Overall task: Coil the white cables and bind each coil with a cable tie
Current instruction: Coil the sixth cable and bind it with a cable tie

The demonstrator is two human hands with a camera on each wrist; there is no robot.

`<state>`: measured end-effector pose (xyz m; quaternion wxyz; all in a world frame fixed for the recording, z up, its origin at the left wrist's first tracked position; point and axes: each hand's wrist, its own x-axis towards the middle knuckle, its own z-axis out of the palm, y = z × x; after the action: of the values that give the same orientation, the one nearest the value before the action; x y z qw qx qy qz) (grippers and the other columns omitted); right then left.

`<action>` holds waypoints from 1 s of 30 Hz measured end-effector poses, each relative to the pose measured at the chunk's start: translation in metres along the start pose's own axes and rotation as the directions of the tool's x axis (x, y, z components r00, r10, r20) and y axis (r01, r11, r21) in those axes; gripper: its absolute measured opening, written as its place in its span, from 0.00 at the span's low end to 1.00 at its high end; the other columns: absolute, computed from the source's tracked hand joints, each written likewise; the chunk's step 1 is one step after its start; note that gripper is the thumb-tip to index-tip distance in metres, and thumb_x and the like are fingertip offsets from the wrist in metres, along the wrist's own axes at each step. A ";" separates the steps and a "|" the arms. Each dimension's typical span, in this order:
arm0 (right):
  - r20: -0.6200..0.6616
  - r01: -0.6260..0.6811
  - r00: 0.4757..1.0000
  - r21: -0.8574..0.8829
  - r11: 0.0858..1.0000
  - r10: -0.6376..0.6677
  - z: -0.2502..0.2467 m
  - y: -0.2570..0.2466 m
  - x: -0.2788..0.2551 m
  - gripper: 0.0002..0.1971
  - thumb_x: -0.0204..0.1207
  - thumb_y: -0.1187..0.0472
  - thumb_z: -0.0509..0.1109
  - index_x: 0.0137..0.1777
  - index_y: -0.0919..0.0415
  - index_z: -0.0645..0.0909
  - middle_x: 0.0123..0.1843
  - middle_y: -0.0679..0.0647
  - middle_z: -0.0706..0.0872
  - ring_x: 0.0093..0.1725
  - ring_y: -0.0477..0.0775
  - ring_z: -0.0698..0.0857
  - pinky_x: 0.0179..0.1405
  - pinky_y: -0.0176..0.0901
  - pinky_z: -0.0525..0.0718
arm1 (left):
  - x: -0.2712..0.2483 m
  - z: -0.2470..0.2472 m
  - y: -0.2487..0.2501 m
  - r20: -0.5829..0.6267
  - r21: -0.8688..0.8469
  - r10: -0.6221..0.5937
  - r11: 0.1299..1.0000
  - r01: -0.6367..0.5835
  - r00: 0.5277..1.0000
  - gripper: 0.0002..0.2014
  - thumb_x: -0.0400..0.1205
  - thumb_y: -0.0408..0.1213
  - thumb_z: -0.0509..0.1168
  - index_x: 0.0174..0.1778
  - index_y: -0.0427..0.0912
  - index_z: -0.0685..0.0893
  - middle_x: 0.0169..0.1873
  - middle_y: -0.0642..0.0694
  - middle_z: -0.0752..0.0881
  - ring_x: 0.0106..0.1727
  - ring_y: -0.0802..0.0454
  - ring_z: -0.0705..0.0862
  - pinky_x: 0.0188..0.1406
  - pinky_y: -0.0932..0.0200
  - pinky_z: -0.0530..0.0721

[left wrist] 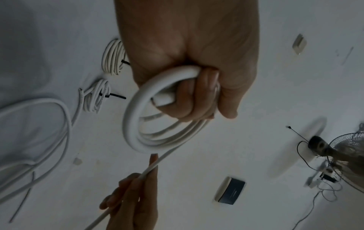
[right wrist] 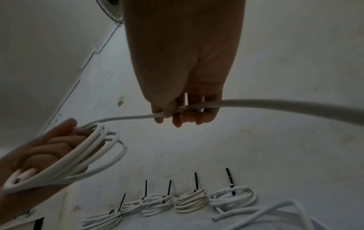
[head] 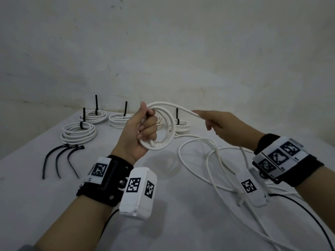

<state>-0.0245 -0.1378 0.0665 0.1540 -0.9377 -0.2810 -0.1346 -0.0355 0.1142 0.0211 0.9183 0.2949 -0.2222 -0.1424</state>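
Holding coil [head: 159, 127] | left hand [head: 139, 131] | right hand [head: 223, 127] pinching cable [head: 181, 107]

My left hand [head: 143, 131] holds the coil [head: 161, 124] above mid-table [head: 36, 187]; my right hand [head: 223, 127] is to its right on the cable run. Loose cable [head: 208, 160] lies below and right. Bound coils [head: 78, 132] sit behind, probably five. Spare ties [head: 59, 158] lie front-left of them.
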 end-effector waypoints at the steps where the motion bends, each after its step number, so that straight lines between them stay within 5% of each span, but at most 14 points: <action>1: -0.005 0.001 1.000 0.015 1.000 -0.001 0.001 0.001 0.000 0.23 0.83 0.73 0.54 0.74 0.52 0.69 0.40 0.49 0.81 0.31 0.33 0.76 0.33 0.24 0.72 | 0.000 0.001 0.000 -0.023 -0.022 0.029 0.999 -0.029 0.999 0.15 0.70 0.51 0.72 0.32 0.42 0.80 0.14 0.54 0.67 0.09 0.62 0.65 0.11 0.70 0.57; 5: -0.011 0.019 1.000 -0.014 1.000 -0.019 0.000 0.001 -0.004 0.11 0.84 0.70 0.55 0.62 0.57 0.66 0.42 0.50 0.84 0.30 0.36 0.77 0.31 0.29 0.72 | 0.001 0.004 0.004 -0.132 -0.008 0.152 0.988 -0.155 0.979 0.15 0.78 0.52 0.56 0.34 0.44 0.73 0.13 0.54 0.64 0.09 0.60 0.63 0.11 0.70 0.54; 9: 0.104 0.042 0.994 -0.225 0.973 -0.019 -0.005 -0.004 -0.007 0.26 0.81 0.76 0.56 0.72 0.48 0.68 0.51 0.49 0.76 0.41 0.42 0.78 0.40 0.41 0.79 | 0.000 0.006 0.006 -0.159 -0.035 0.192 0.979 -0.200 0.968 0.15 0.77 0.53 0.56 0.34 0.44 0.71 0.13 0.54 0.64 0.09 0.59 0.63 0.10 0.70 0.57; 12: 0.135 0.203 0.978 -0.480 0.854 -0.157 -0.002 -0.010 -0.010 0.38 0.69 0.83 0.61 0.74 0.46 0.71 0.48 0.52 0.72 0.32 0.51 0.72 0.22 0.38 0.65 | 0.000 0.005 0.007 -0.194 -0.045 0.210 0.974 -0.223 0.958 0.17 0.81 0.54 0.53 0.34 0.44 0.70 0.12 0.54 0.63 0.09 0.59 0.63 0.09 0.69 0.59; 14: 0.092 0.386 0.904 -0.601 0.700 -0.419 0.000 -0.018 -0.013 0.32 0.63 0.81 0.67 0.66 0.54 0.81 0.43 0.55 0.76 0.30 0.52 0.69 0.22 0.38 0.62 | 0.001 0.006 0.005 -0.222 -0.019 0.227 0.971 -0.237 0.948 0.18 0.84 0.53 0.51 0.33 0.45 0.68 0.13 0.55 0.63 0.09 0.59 0.62 0.09 0.70 0.58; 16: 0.106 0.513 0.791 -0.652 0.558 -0.603 0.002 -0.029 -0.016 0.21 0.68 0.74 0.61 0.57 0.58 0.85 0.42 0.55 0.81 0.34 0.55 0.76 0.25 0.43 0.70 | 0.002 0.010 0.002 -0.250 0.073 0.257 0.966 -0.247 0.933 0.18 0.84 0.53 0.51 0.33 0.45 0.67 0.14 0.55 0.62 0.11 0.61 0.61 0.11 0.72 0.57; 20: 0.168 0.614 0.675 -0.668 0.420 -0.719 0.011 -0.058 -0.018 0.13 0.77 0.69 0.58 0.48 0.58 0.85 0.41 0.52 0.83 0.40 0.55 0.79 0.36 0.45 0.75 | 0.003 0.016 -0.009 -0.224 0.298 0.295 0.928 -0.223 0.929 0.17 0.74 0.55 0.58 0.32 0.44 0.67 0.17 0.55 0.64 0.15 0.63 0.63 0.16 0.72 0.63; 27: -0.088 0.651 0.636 -0.473 0.594 -0.767 0.013 -0.094 -0.014 0.08 0.70 0.71 0.73 0.44 0.62 0.78 0.38 0.56 0.83 0.37 0.52 0.73 0.23 0.43 0.74 | 0.001 0.024 -0.030 -0.122 0.601 0.190 0.795 -0.080 0.974 0.21 0.74 0.58 0.59 0.37 0.40 0.73 0.23 0.50 0.75 0.26 0.56 0.75 0.25 0.63 0.74; 30: -0.096 0.616 0.690 -0.444 0.651 -0.718 0.009 -0.097 -0.011 0.12 0.65 0.60 0.80 0.41 0.61 0.79 0.36 0.55 0.83 0.28 0.53 0.76 0.18 0.39 0.68 | -0.001 0.027 -0.039 -0.133 0.611 0.090 0.792 0.010 0.987 0.11 0.84 0.45 0.58 0.41 0.42 0.77 0.28 0.54 0.84 0.35 0.66 0.84 0.35 0.70 0.82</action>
<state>-0.0866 -0.0629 0.0749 -0.0545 -0.7504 -0.5539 -0.3566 -0.0552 0.0709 0.0167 0.7916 0.5803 -0.1901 -0.0203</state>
